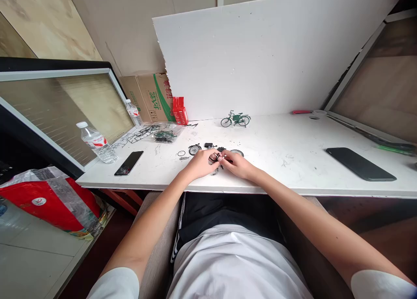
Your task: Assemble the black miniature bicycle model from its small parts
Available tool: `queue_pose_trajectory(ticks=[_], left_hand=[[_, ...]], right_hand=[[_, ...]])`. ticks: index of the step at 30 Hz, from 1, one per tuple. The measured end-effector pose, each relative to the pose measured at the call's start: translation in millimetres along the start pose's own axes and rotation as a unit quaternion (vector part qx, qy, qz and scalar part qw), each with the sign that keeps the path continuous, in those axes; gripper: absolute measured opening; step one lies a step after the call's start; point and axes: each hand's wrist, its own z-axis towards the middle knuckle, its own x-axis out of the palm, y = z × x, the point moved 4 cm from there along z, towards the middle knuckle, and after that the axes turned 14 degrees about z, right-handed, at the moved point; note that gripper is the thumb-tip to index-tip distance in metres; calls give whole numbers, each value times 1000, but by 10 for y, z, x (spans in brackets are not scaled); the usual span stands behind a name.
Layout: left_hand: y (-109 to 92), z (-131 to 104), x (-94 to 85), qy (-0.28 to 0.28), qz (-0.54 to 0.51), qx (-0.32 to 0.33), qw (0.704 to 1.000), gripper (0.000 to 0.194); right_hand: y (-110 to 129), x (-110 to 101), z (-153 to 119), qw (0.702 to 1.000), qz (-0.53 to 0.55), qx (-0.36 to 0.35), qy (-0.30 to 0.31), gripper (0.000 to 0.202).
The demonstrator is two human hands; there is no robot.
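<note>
While both hands meet near the front edge of the worktop (pixel 293 160), notes run as follows.
Left hand: left hand (pixel 202 163) curled, fingertips pinching a small dark part (pixel 216 158) from its left side.
Right hand: right hand (pixel 237 164) closed on the same small dark part from the other side; fingertips of the two hands touch.
Part held: tiny, dark, too small to make out in detail; sits between the two hands, just above the worktop.
Handling, as judged: light, stiff, likely thin and easy to bend or drop; best pinched by fingertips at its thicker section, not by any fine spokes.
Just beyond the hands: loose wheel (pixel 194 149), second wheel (pixel 237 152), small ring (pixel 181 153).
Farther beyond: finished green model bicycle (pixel 236 119), standing upright.
Left of the left hand: black phone (pixel 129 163), water bottle (pixel 96 143), bag of parts (pixel 164 134).
Right of the right hand, well apart: second phone (pixel 361 164).
</note>
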Motion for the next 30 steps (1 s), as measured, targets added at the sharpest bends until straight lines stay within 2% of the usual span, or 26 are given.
queue_pose_trajectory(ticks=[10, 13, 18, 26, 30], left_hand=[[50, 9, -8, 4, -33, -12, 999, 22], [77, 16, -20, 0, -42, -31, 999, 27], [67, 10, -42, 2, -45, -28, 999, 22], [82, 12, -34, 0, -42, -28, 999, 26], [80, 13, -22, 4, -42, -30, 999, 27]], right_hand=[[-70, -19, 13, 999, 33, -15, -7, 23], [-75, -49, 13, 999, 39, -10, -29, 29], [-57, -55, 27, 1000, 5, -21, -15, 28], [25, -68, 36, 998, -25, -40, -41, 35], [-22, -58, 45, 997, -45, -45, -45, 33]])
